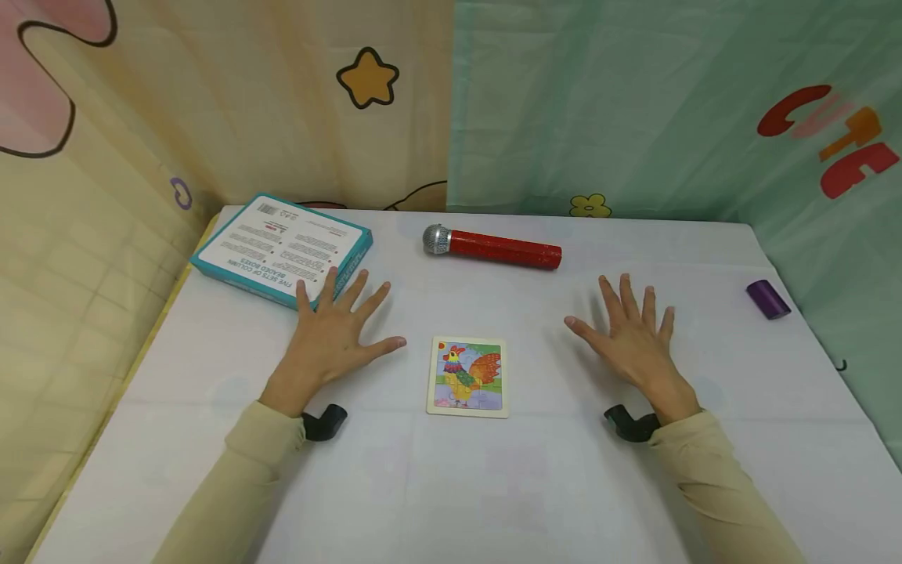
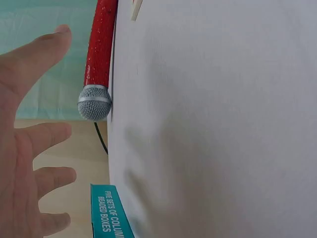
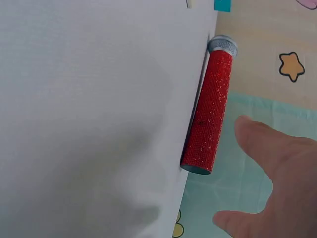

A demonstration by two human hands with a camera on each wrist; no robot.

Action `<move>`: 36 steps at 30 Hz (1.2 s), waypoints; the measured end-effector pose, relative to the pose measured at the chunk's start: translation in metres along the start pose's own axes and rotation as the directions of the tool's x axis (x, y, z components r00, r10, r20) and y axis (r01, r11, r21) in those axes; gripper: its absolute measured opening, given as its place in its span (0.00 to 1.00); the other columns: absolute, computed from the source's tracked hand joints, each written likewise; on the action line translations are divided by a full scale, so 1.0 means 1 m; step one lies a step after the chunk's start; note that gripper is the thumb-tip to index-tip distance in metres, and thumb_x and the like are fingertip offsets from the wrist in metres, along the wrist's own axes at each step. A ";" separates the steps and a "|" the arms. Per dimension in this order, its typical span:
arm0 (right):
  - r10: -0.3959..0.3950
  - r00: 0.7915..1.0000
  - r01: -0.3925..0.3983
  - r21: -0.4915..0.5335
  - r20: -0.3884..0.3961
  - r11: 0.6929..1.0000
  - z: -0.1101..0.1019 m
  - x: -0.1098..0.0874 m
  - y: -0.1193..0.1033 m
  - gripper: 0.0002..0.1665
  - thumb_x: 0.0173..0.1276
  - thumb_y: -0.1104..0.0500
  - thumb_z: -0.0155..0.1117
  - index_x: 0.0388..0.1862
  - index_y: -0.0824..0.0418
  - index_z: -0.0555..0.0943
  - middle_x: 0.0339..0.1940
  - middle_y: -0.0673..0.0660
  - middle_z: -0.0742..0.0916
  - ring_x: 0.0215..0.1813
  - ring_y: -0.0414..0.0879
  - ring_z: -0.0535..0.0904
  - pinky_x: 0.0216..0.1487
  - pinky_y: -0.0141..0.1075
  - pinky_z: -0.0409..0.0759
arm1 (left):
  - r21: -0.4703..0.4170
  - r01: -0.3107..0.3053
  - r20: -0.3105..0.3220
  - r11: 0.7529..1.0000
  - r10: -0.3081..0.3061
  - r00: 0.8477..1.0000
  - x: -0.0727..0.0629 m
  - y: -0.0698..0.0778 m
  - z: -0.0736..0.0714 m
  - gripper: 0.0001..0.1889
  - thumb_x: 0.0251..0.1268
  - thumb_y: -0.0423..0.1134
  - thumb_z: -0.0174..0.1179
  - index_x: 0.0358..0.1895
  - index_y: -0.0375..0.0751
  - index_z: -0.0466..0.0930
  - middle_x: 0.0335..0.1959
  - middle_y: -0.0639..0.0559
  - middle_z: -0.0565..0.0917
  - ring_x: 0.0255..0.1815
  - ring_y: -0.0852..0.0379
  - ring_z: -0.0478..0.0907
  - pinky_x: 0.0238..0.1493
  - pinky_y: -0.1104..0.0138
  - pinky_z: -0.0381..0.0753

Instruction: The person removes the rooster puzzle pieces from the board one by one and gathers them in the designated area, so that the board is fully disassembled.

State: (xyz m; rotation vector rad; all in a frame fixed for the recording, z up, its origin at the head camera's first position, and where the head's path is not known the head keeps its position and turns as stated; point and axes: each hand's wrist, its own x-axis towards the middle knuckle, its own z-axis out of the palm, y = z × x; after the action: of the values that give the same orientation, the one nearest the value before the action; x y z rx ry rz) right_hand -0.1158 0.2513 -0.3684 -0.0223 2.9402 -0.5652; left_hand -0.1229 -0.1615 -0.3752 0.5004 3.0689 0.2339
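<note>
Palm down with fingers spread, my left hand (image 1: 329, 342) hovers above the table and holds nothing; its fingertips overlap the near corner of a teal and white box (image 1: 282, 243) in the head view. My right hand (image 1: 634, 345) is likewise spread above the table on the other side, with nothing in it. Between the hands lies a square jigsaw puzzle (image 1: 468, 377) with a rooster picture, apart from both. Farther back a red glittery microphone (image 1: 503, 249) with a silver mesh head lies on its side; both wrist views show it beyond the fingers.
A small purple cylinder (image 1: 768, 299) lies near the right edge of the white table (image 1: 423, 486). Printed curtains (image 1: 599, 102) hang along the back and sides. Each wrist wears a black mount (image 1: 325, 423).
</note>
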 end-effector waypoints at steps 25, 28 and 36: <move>-0.489 0.845 0.451 0.205 0.214 0.869 0.032 0.014 -0.112 0.19 0.64 0.59 0.71 0.54 0.62 0.84 0.40 0.52 0.84 0.40 0.44 0.77 0.42 0.34 0.78 | -0.238 -0.268 0.019 0.934 0.280 0.960 -0.016 0.044 0.024 0.32 0.42 0.59 0.77 0.56 0.58 0.85 0.66 0.53 0.75 0.73 0.30 0.57 0.66 0.28 0.36; -0.498 0.832 0.463 0.191 0.242 0.866 0.041 0.016 -0.123 0.20 0.64 0.58 0.71 0.54 0.61 0.84 0.40 0.51 0.84 0.40 0.43 0.77 0.43 0.34 0.79 | -0.229 -0.287 0.003 0.930 0.295 0.955 -0.017 0.045 0.024 0.30 0.42 0.58 0.77 0.54 0.58 0.86 0.65 0.53 0.76 0.72 0.31 0.59 0.65 0.28 0.37; -0.445 0.861 0.433 0.106 0.245 0.895 0.056 0.017 -0.135 0.16 0.63 0.55 0.72 0.48 0.57 0.83 0.41 0.48 0.81 0.40 0.42 0.76 0.45 0.37 0.79 | -0.267 -0.310 -0.008 0.913 0.319 0.948 -0.017 0.049 0.024 0.24 0.42 0.54 0.78 0.49 0.56 0.89 0.65 0.48 0.76 0.72 0.30 0.58 0.65 0.30 0.49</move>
State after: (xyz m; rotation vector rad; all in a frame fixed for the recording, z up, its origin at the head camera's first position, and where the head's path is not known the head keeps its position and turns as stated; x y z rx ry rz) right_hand -0.1259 0.1043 -0.3719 -0.7243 2.6550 -0.6307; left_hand -0.0900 -0.1173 -0.3914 0.9660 2.8403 0.6253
